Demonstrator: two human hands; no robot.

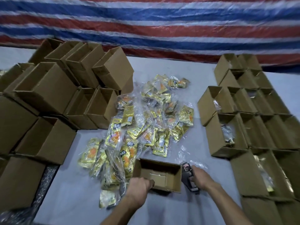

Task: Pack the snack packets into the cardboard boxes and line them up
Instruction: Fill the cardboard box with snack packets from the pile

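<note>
An open cardboard box (159,174) stands on the table in front of me, empty inside. My left hand (138,190) grips its near left rim. My right hand (200,177) holds a dark snack packet (186,176) in clear wrap just right of the box, against its right wall. A heap of yellow snack packets (139,127) in clear plastic bags spreads over the middle of the table, reaching down to the box's left side.
Stacked empty boxes (53,98) are piled at the left. Rows of open boxes (253,127) with packets in some stand along the right. A grey tabletop (73,189) lies under everything; a red, white and blue striped tarpaulin (162,25) hangs behind.
</note>
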